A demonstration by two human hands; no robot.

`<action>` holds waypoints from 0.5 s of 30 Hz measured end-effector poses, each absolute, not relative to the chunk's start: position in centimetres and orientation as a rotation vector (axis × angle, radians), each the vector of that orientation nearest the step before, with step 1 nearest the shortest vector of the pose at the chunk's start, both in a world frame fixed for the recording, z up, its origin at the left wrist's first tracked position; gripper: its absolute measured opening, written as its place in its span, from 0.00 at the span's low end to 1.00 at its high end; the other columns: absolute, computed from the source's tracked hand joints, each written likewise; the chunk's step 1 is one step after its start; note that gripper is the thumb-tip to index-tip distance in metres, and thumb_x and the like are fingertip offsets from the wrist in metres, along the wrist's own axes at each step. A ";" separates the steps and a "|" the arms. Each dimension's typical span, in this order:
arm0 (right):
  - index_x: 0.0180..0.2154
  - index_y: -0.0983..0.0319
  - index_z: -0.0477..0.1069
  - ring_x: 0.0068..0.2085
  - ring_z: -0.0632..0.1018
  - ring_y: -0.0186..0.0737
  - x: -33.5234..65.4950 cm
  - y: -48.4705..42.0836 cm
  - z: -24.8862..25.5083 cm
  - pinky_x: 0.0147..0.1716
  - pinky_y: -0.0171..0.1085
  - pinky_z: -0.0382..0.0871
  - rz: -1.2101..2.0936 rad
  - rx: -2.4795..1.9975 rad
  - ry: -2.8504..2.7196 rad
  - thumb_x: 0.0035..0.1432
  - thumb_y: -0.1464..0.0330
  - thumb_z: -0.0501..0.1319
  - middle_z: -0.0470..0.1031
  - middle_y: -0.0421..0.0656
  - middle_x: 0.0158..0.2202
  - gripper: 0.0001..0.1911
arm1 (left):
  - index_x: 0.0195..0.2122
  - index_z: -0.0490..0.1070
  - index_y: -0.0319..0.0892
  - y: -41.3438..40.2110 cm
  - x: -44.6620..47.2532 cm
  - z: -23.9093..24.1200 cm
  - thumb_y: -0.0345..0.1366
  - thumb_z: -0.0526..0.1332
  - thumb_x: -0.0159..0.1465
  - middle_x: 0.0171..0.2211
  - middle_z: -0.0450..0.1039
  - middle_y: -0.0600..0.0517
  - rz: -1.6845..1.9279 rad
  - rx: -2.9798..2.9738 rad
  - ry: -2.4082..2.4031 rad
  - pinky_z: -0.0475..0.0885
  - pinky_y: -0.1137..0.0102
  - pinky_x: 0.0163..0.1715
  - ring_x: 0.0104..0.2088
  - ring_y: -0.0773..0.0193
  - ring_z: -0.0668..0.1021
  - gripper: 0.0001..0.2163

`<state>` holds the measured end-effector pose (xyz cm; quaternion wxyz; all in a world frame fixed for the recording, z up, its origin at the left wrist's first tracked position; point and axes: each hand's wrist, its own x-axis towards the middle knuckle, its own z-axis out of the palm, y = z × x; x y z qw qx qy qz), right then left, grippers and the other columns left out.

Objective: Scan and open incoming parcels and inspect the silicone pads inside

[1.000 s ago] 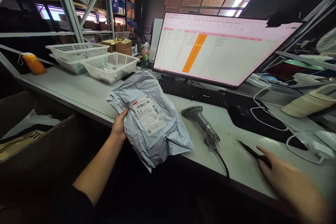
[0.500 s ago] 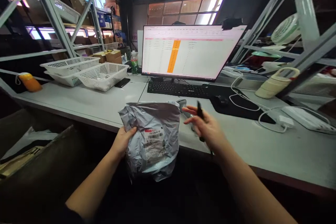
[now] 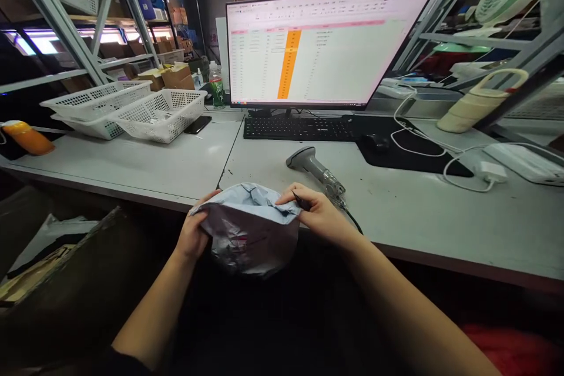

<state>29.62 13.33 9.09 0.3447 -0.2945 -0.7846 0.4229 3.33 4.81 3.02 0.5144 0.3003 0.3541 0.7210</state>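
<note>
from the head view, as i observe it: the left hand (image 3: pixel 194 229) grips the left edge of a grey plastic bag (image 3: pixel 253 244), thumb on the near side. the right hand (image 3: pixel 325 214) pinches the bag's top right corner and also holds a dark tool (image 3: pixel 302 202), mostly hidden by the fingers. the bag is between the two hands, at the near edge of the desk (image 3: pixel 427 217); contact with it cannot be told. just beyond the right hand lies a grey scanner (image 3: pixel 318 170). farther beyond both hands are a keyboard (image 3: pixel 299 129) and a screen (image 3: pixel 343 64). well beyond the left hand, a phone (image 3: pixel 199 125) lies beside a white basket (image 3: pixel 178 123).
</note>
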 end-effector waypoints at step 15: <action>0.32 0.58 0.81 0.36 0.73 0.37 28.7 10.6 10.3 0.37 0.36 0.64 1.234 -0.611 -2.055 0.46 0.81 0.56 0.70 0.41 0.34 0.19 | 0.60 0.69 0.51 4.4 1.6 12.4 0.39 0.66 0.62 0.59 0.70 0.50 0.803 2.110 1.350 0.66 0.58 0.61 0.59 0.51 0.71 0.24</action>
